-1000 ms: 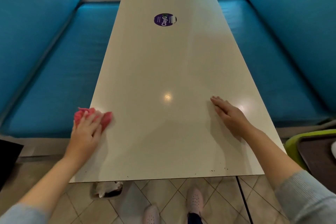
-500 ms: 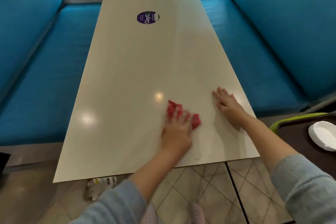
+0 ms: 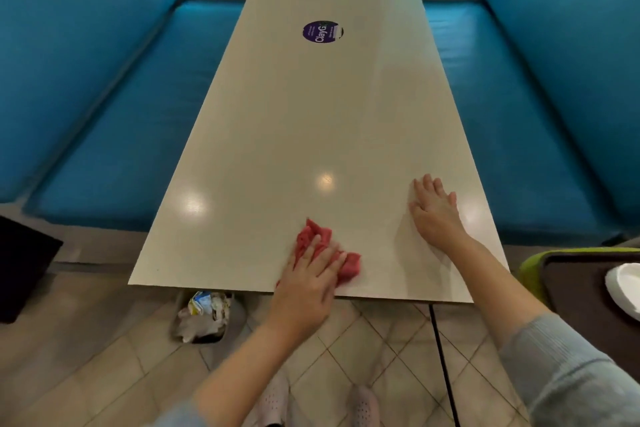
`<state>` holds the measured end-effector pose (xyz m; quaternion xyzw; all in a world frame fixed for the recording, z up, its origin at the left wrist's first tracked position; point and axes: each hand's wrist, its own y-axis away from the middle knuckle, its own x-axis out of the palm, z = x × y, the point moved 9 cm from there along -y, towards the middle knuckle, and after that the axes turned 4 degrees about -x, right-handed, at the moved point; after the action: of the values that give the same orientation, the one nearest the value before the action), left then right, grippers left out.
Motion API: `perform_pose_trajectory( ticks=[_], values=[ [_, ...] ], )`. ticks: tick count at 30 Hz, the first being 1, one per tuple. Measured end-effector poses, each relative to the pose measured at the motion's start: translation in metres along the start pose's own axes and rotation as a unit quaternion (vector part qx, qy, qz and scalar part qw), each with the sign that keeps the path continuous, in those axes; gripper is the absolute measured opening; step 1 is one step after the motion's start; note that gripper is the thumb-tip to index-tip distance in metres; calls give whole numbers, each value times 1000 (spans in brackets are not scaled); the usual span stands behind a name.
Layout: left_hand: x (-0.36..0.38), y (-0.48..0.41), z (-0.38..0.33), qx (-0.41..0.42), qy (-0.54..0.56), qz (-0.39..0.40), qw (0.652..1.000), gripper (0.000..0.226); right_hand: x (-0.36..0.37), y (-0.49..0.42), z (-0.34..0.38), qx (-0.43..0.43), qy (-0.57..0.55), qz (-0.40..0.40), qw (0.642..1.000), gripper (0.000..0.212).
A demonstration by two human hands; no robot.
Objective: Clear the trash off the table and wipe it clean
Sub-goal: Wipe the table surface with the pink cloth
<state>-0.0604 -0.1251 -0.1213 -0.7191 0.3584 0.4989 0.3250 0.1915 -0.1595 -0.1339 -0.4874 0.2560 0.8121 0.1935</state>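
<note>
At the lower centre of the frame, the left hand (image 3: 311,282) presses the pink cloth (image 3: 349,267) with flat fingers at the surface's (image 3: 311,114) near edge, having swept over from the left side. The right hand (image 3: 434,215) stays flat, fingers spread. Wiping looks nearly finished.

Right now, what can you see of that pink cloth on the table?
The pink-red cloth is a crumpled rag that looks like soft fabric. It lies bunched on the pale table, about midway along its near edge. The left hand presses flat on it with straight fingers, covering its middle, so folds show only beyond the fingertips and at the hand's right side. Nothing else touches it.
</note>
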Motion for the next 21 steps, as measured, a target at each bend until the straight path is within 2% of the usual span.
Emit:
perform_pose_trajectory(
  ticks=[3, 6, 11, 15, 19, 21],
  values=[
    [-35, 35, 110, -120, 4, -31, 992, 47, 15, 11, 17, -11, 18, -2, 1000, 55],
    [-69, 68, 199, -254, -1, -50, 966, 44, 21, 14, 27, -9, 21, -8, 1000, 55],
    [-90, 88, 251, -350, -3, -101, 931, 40, 24, 15, 31, -21, 10, 3, 1000, 54],
    [-84, 82, 238, -397, -34, -107, 911, 39, 24, 18, 30, -47, -2, 22, 999, 53],
    [-51, 37, 150, -323, -30, -55, 944, 61, 22, 20, 29, -60, -8, 31, 998, 53],
    [-29, 9, 91, -263, -16, -24, 964, 60, 19, 20, 26, -61, -15, 44, 997, 55]
  ],
)
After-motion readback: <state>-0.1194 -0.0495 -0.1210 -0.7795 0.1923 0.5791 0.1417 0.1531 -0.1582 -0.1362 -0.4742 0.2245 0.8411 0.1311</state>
